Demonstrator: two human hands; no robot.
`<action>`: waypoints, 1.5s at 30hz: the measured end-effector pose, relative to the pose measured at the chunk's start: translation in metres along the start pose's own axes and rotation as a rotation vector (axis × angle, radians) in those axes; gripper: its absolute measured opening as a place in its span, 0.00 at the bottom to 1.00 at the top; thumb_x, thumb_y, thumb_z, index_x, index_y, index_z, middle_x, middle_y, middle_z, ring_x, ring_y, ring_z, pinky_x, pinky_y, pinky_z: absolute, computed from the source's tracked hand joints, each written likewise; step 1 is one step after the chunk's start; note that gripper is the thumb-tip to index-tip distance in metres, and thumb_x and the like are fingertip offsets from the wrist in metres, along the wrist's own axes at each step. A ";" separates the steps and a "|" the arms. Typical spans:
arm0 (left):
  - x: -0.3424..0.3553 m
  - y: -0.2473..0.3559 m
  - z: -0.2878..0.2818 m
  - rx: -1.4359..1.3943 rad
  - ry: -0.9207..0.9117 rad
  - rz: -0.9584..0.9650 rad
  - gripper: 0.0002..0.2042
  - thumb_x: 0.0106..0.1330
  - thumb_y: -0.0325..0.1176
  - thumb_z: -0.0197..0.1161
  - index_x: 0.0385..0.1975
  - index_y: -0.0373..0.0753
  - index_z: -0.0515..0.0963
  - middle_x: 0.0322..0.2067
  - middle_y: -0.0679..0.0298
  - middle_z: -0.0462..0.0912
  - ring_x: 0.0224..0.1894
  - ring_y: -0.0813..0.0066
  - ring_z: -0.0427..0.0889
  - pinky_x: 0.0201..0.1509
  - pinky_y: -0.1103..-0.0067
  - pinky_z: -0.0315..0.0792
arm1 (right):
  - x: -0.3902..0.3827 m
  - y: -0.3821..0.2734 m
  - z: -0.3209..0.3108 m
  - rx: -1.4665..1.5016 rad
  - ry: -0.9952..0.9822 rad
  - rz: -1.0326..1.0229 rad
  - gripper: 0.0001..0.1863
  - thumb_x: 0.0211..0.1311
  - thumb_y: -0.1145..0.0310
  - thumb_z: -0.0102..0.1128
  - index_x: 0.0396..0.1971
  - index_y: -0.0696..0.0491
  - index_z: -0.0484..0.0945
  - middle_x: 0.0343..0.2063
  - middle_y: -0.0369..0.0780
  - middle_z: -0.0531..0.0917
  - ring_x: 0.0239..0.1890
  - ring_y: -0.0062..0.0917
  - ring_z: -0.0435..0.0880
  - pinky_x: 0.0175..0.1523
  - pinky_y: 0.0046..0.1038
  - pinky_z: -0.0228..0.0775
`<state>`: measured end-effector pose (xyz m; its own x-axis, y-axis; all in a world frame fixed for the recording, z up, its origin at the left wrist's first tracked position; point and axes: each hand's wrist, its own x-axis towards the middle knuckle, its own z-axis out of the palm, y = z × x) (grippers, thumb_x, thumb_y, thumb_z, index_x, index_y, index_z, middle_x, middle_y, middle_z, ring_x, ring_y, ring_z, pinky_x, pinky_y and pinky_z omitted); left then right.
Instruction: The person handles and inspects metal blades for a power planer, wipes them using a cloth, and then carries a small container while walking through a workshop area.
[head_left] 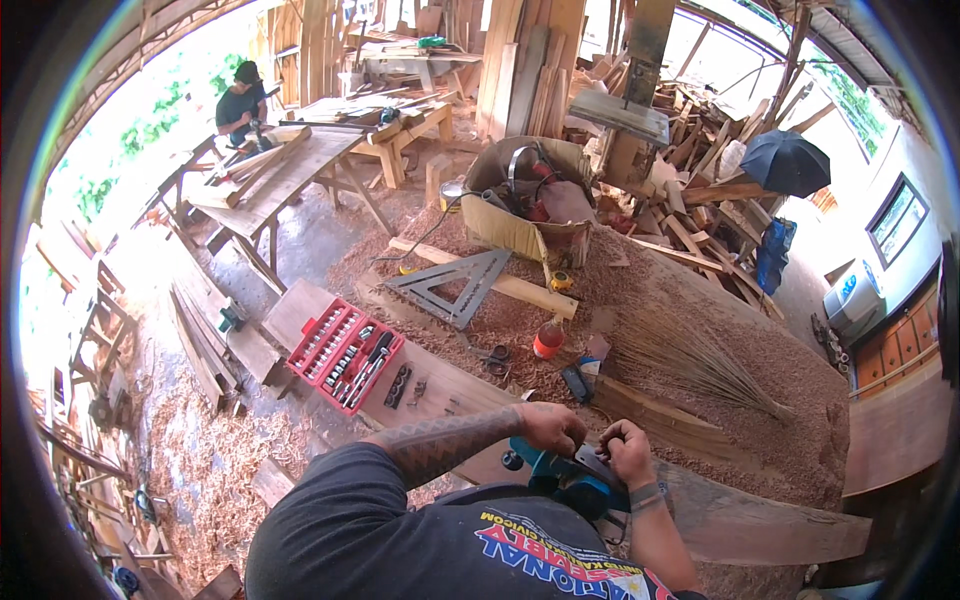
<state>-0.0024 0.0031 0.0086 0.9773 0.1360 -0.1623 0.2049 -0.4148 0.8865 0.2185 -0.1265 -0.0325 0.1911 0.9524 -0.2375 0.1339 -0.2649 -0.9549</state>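
A teal power tool that looks like an electric planer [555,472] lies on the bench close to my body. Over its near end, my left hand [552,428] is closed with fingertips pinched together; what they hold, if anything, is too small to make out. Beside it, my right hand [628,455] is curled with thumb and finger pinched near a flat metal piece [592,460] on the tool. Whether the right fingers grip that piece, I cannot tell. On the plank to the left sit a red socket set case [345,355] and a black bit holder [397,386].
A metal triangle square [455,290], an orange container [548,338] and a cardboard box of tools [505,225] lie beyond my hands. A stick broom [690,360] rests on shavings at right. A co-worker [240,105] bends over a far-left table [290,175].
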 end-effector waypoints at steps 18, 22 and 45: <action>0.003 -0.012 0.000 -0.001 -0.022 0.021 0.14 0.62 0.40 0.64 0.41 0.37 0.83 0.36 0.56 0.88 0.41 0.61 0.86 0.47 0.68 0.78 | -0.001 -0.004 0.000 -0.034 -0.019 0.027 0.09 0.58 0.81 0.45 0.32 0.58 0.77 0.26 0.39 0.83 0.26 0.23 0.85 0.29 0.23 0.77; 0.003 -0.011 0.006 0.027 0.037 -0.009 0.14 0.62 0.40 0.63 0.40 0.37 0.82 0.35 0.55 0.87 0.40 0.60 0.86 0.46 0.67 0.77 | 0.000 0.000 -0.001 -0.037 -0.025 0.025 0.09 0.58 0.81 0.46 0.32 0.58 0.77 0.26 0.39 0.83 0.26 0.23 0.84 0.29 0.23 0.77; 0.001 -0.004 0.004 0.094 0.138 -0.013 0.17 0.70 0.44 0.61 0.46 0.37 0.76 0.38 0.46 0.84 0.45 0.45 0.84 0.48 0.60 0.74 | 0.003 -0.045 0.017 -0.581 -0.480 0.059 0.25 0.57 0.52 0.72 0.46 0.56 0.83 0.37 0.43 0.86 0.38 0.26 0.82 0.48 0.32 0.74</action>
<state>-0.0019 0.0016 0.0033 0.9593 0.2614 -0.1072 0.2282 -0.4933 0.8394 0.1964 -0.1094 0.0070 -0.2130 0.8598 -0.4640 0.6531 -0.2280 -0.7221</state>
